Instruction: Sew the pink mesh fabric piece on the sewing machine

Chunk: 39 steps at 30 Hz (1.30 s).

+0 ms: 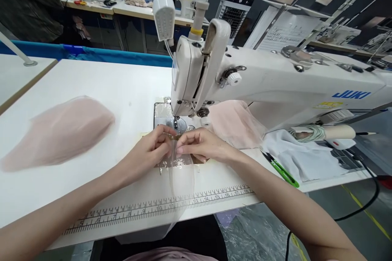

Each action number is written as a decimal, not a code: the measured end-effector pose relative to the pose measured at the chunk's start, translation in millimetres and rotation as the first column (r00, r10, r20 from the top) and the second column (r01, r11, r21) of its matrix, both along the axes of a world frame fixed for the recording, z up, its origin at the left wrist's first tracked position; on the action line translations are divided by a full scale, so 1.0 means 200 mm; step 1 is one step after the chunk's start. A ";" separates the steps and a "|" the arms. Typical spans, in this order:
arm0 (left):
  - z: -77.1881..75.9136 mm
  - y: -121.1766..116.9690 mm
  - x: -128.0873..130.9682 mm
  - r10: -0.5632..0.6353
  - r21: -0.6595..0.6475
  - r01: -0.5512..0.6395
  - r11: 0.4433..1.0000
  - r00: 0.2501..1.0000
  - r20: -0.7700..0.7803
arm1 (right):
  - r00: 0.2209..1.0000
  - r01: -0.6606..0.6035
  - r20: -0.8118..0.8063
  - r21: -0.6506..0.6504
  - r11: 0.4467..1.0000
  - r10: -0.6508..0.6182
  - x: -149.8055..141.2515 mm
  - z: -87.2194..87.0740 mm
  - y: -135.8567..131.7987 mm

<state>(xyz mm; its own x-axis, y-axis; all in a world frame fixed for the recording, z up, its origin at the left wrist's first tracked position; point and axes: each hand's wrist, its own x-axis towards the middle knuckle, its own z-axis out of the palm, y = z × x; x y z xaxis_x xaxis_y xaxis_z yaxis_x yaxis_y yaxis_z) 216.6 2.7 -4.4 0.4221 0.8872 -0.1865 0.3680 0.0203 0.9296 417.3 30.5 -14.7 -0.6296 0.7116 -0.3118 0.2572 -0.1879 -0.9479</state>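
Observation:
A sheer pale fabric piece [182,175] with a glittery gold edge lies on the white table just in front of the needle plate [163,118] of a white JUKI sewing machine [275,85]. My left hand [150,151] and my right hand [203,144] meet over it, both pinching its top edge right below the presser foot [176,124]. The fabric trails toward me across the printed ruler [159,208] and over the table's front edge.
A stack of pink mesh pieces [59,130] lies at the left. More pink fabric [235,124] sits under the machine arm. White cloth [300,157], green snips [280,169] and a cord bundle [309,132] are at the right. Other machines stand behind.

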 end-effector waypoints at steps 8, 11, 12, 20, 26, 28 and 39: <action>-0.07 0.02 -0.05 0.063 0.235 0.013 0.972 0.948 -0.313 | 0.986 0.167 -0.017 0.218 0.962 -0.167 -0.04 -0.07 -0.04; -0.10 0.02 -0.08 0.056 0.279 0.055 0.959 0.925 -0.375 | 0.976 0.196 0.001 0.435 0.879 -0.218 -0.05 -0.10 -0.09; -0.11 0.02 -0.08 0.052 0.291 0.065 0.955 0.924 -0.379 | 0.972 0.204 -0.005 0.500 0.842 -0.233 -0.06 -0.11 -0.10; -0.15 0.02 -0.08 0.002 0.359 0.101 0.928 0.961 -0.275 | 0.973 0.175 -0.031 0.749 0.639 -0.230 -0.07 -0.14 -0.11; -0.15 0.00 -0.08 0.043 0.491 0.109 0.864 0.957 -0.287 | 0.970 0.178 -0.061 0.840 0.512 -0.236 -0.06 -0.16 -0.13; -0.15 -0.01 -0.08 0.057 0.539 0.118 0.834 0.953 -0.297 | 0.966 0.187 -0.068 0.851 0.491 -0.249 -0.06 -0.16 -0.13; -0.16 -0.02 -0.08 0.087 0.560 0.109 0.821 0.946 -0.312 | 0.971 0.172 -0.081 0.887 0.429 -0.224 -0.06 -0.16 -0.14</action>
<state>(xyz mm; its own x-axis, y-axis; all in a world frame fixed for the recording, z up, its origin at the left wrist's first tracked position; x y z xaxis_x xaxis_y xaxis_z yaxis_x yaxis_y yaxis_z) 199.9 -1.9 -36.3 0.4390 0.8705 0.2225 0.6339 -0.4756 0.6099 404.4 3.2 -46.2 -0.4377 0.7190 0.5398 0.3726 0.6915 -0.6189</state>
